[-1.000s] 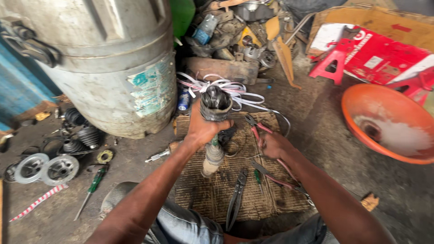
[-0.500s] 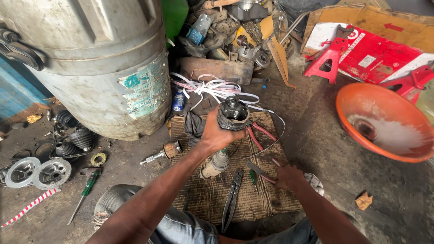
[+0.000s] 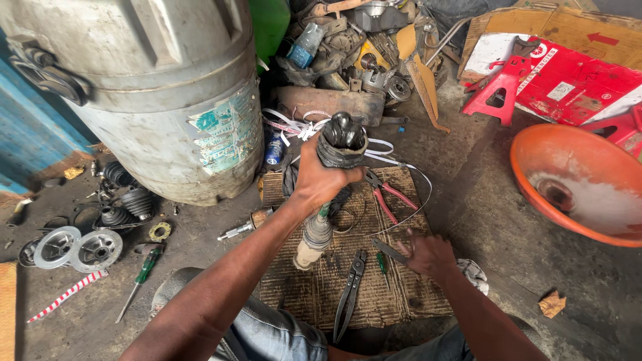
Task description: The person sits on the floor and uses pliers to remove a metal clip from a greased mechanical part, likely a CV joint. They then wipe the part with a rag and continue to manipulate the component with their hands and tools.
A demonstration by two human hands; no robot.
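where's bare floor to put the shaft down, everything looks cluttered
The left hand holds the axle shaft upright on the woven mat; the right hand is among the pliers there. Bare floor lies between the mat and the orange basin. It is crowded by the drum, the scrap pile and the rubber boots.

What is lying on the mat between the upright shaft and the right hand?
In the head view, black long-handled pliers lie on the woven mat between the drive shaft, held by the left hand, and the right hand.
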